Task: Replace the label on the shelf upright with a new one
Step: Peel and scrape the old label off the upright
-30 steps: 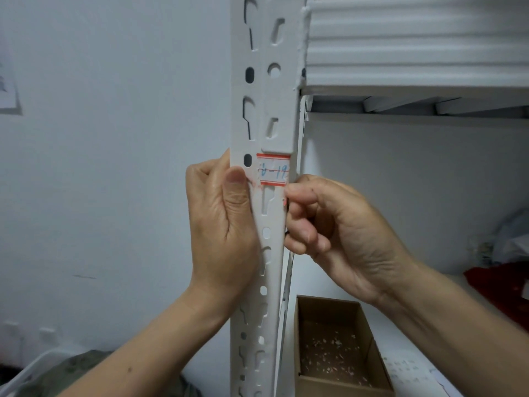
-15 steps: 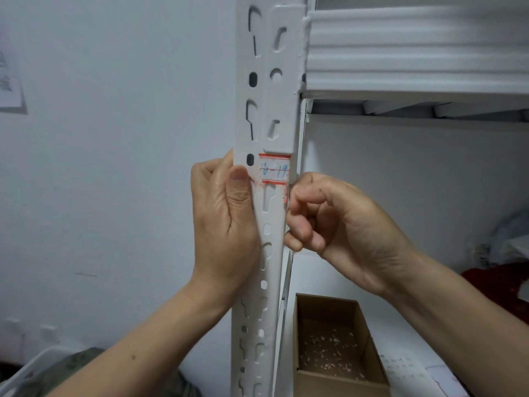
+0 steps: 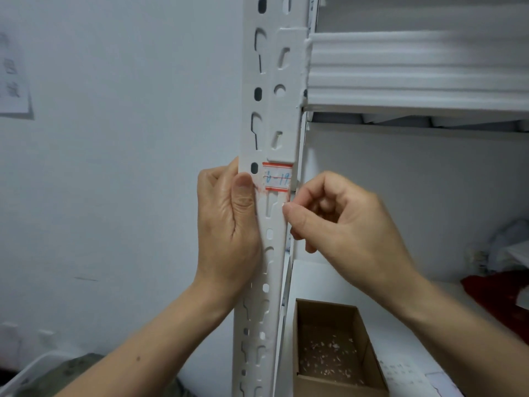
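White-painted metal fills the middle of our head view: the shelf upright [image 3: 267, 81] runs from top to bottom, punched with slots and holes. The label [image 3: 277, 177], red-bordered with blue handwriting, sits on the upright's front face beside a dark oval hole. Its left end looks scraped away, with pinkish residue on the paint.

Our left hand [image 3: 226, 224] grips the upright. The thumb is pressed flat on the front, right at the label's torn left end, and the fingers are wrapped behind the edge. Our right hand [image 3: 343, 224] has its fingers clenched, the thumb tip touching the upright's right edge just below the label. We cannot tell whether they pinch a loosened corner or nothing at all.

Below, on the lower shelf, an open cardboard box [image 3: 329, 386] holds pale scraps [image 3: 326, 353]. We see no new label anywhere.

We judge the peeling to be under way, and the trouble ahead lies in the paper. Pulled too sharply, it will likely shred and leave more residue, and a fresh label laid over that would lift. A nail scraping near the slots could also slip onto their edges. Loose bits may miss the box.
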